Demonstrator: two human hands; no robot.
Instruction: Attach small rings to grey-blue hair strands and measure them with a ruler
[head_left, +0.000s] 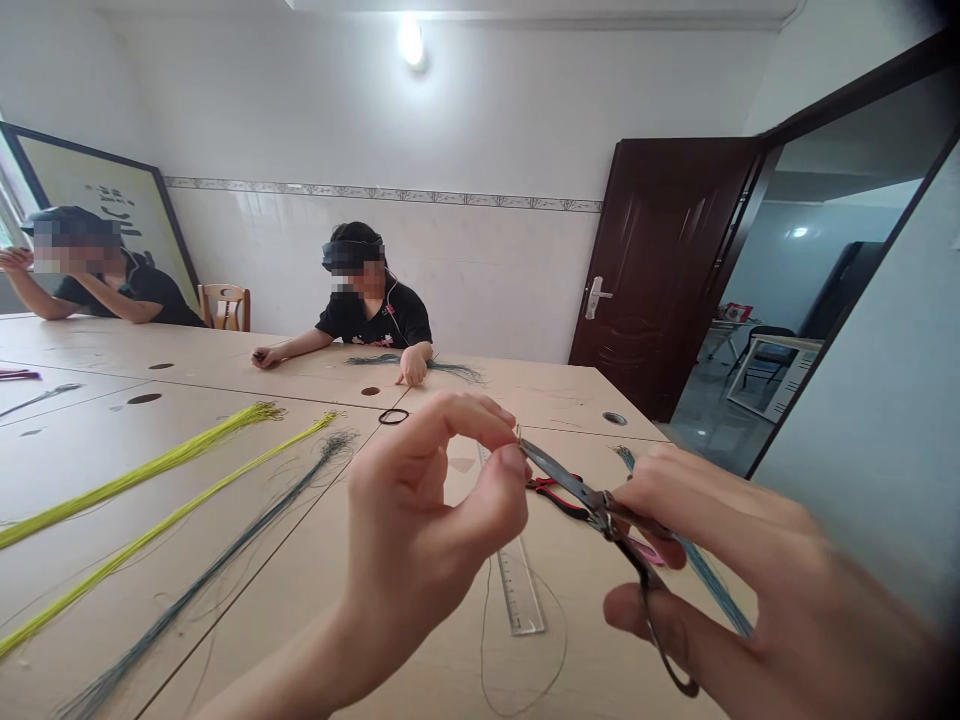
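Observation:
My left hand [431,520] is raised over the table, its thumb and forefinger pinched on the end of a thin cord. A loose loop of the thin cord [567,640] shows below the hand. My right hand [742,550] holds metal scissors [598,512], with thumb and fingers at the handles. The blade tips point left and reach the cord end at my left fingertips. Whether the blades touch the cord I cannot tell. Beneath the hands lie a clear ruler [523,595] and a red-and-black handled tool [559,500], partly hidden by the scissors.
Yellow cord bundles [165,470] and a grey-blue bundle [232,560] lie at left. Another blue bundle [705,575] is partly behind my right hand. A black ring [394,416] lies mid-table. Two people sit across the table [315,610]. A brown door [667,260] stands open.

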